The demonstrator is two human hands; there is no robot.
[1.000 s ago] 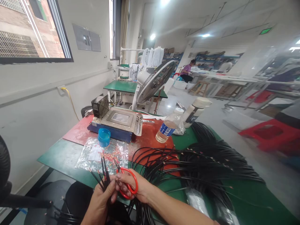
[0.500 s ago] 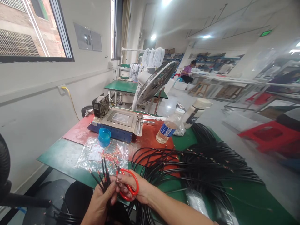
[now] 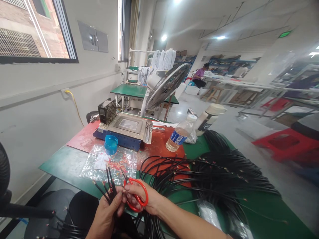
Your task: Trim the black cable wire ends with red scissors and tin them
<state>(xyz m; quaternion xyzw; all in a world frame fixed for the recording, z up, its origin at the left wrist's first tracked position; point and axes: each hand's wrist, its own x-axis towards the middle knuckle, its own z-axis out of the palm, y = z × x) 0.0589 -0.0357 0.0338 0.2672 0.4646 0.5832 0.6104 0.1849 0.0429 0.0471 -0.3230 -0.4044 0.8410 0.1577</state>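
Note:
Several black cables (image 3: 109,182) with bare coppery or reddish ends stick up from my left hand (image 3: 109,207), whose fingers are wrapped round them. Red-handled scissors (image 3: 146,196) are in my right hand (image 3: 147,198), their dark tips pointing up and left beside the cables. The fingertips of both hands meet at the cables. Just beyond them lies a clear plastic bag (image 3: 86,167) strewn with small red and yellow scraps (image 3: 119,165). A large bundle of black cables (image 3: 214,176) spreads over the table on the right.
A blue round container (image 3: 111,145) stands before a blue-based device (image 3: 127,129) with a small fan. Farther right are a labelled bottle (image 3: 178,134) and a white flask (image 3: 209,119). A large fan (image 3: 166,86) stands behind the green table (image 3: 59,166). A person (image 3: 200,74) sits far back.

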